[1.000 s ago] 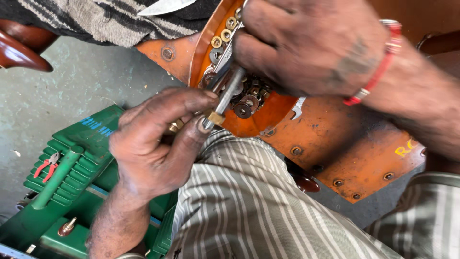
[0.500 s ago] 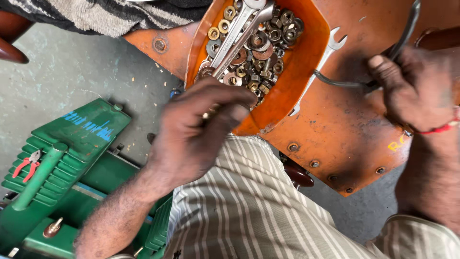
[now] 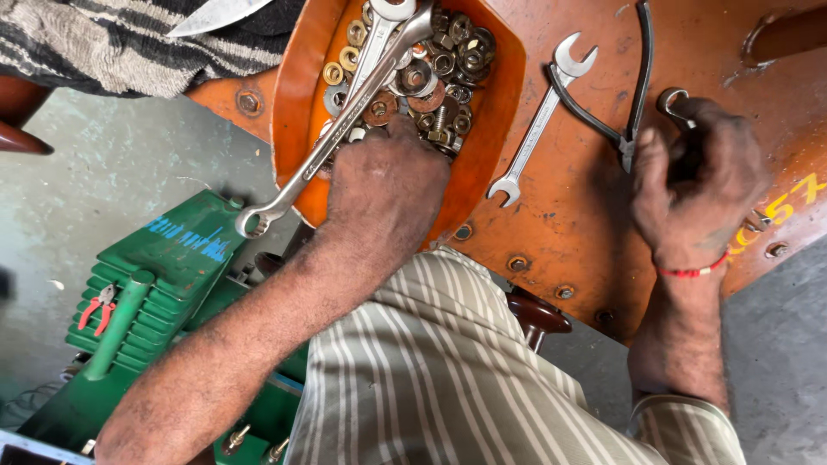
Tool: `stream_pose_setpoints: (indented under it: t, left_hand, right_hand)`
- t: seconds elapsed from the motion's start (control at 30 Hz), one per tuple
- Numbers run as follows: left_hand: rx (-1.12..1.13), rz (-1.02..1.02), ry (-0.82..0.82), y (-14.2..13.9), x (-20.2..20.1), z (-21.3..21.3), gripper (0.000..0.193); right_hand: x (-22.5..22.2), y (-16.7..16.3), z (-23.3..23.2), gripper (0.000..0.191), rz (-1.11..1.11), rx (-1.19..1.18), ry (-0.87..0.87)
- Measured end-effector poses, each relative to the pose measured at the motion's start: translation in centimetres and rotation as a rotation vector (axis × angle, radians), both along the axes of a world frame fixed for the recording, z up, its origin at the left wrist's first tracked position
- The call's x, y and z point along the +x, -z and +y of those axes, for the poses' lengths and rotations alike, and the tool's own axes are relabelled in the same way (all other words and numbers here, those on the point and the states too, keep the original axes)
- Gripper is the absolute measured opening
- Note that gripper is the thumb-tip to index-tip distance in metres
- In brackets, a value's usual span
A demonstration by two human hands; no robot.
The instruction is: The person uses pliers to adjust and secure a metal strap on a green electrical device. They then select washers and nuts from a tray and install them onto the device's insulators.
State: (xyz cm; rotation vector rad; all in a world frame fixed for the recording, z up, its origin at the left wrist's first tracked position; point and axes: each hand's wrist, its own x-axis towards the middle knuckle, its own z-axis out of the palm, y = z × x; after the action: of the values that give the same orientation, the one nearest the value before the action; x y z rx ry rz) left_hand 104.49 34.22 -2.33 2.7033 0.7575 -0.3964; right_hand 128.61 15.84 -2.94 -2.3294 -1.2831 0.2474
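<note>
The left hand is digging into the orange tray's nuts, fingers hidden, while the right hand is closing on a ring spanner.

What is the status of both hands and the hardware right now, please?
Left hand fingers down in the orange bowl of nuts and washers. Right hand on a ring spanner beside pliers. Long spanner crosses the bowl.

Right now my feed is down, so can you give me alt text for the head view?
The left hand digs into an orange bowl of nuts and washers; a long spanner lies across it. The right hand rests on the orange metal surface beside black pliers and a small spanner.
</note>
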Motion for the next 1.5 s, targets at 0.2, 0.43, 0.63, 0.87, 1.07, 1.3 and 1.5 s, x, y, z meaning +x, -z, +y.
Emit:
stream_pose_setpoints:
  t: [0.2, 0.43, 0.63, 0.87, 1.07, 1.3, 1.5]
  left_hand:
    - [-0.081, -0.178, -0.125, -0.2, 0.1, -0.1, 0.009]
    - [-0.312, -0.346, -0.262, -1.9, -1.5, 0.1, 0.006]
    - [-0.235, -0.867, -0.283, -5.8, -5.5, -0.8, 0.025]
    - [-0.228, -1.005, -0.353, -4.4, -8.7, -1.5, 0.031]
    - [-1.396, -1.515, -0.821, -5.0, -13.0, -4.9, 0.025]
    - [-1.673, -1.519, -1.224, -3.3, -16.9, -7.8, 0.025]
    - [-1.605, -1.429, -1.188, -1.2, -16.7, -9.5, 0.018]
  right_hand:
    - [-2.7, 1.4, 0.4, 0.018, 0.149, -0.024, -0.310]
    - [-2.8, 2.2, -0.4, 0.025, 0.069, 0.063, -0.282]
    - [-3.0, 1.0, 0.7, 0.024, 0.018, 0.133, -0.286]
    - [-4.3, -4.0, 5.9, 0.026, -0.077, 0.274, -0.509]
    - [-4.3, -6.7, 10.6, 0.023, -0.130, 0.254, -0.801]
    - [-6.3, -6.8, 15.4, 0.037, -0.263, -0.093, -1.326]
    - [-13.5, -4.3, 19.1, 0.052, -0.383, -0.492, -1.353]
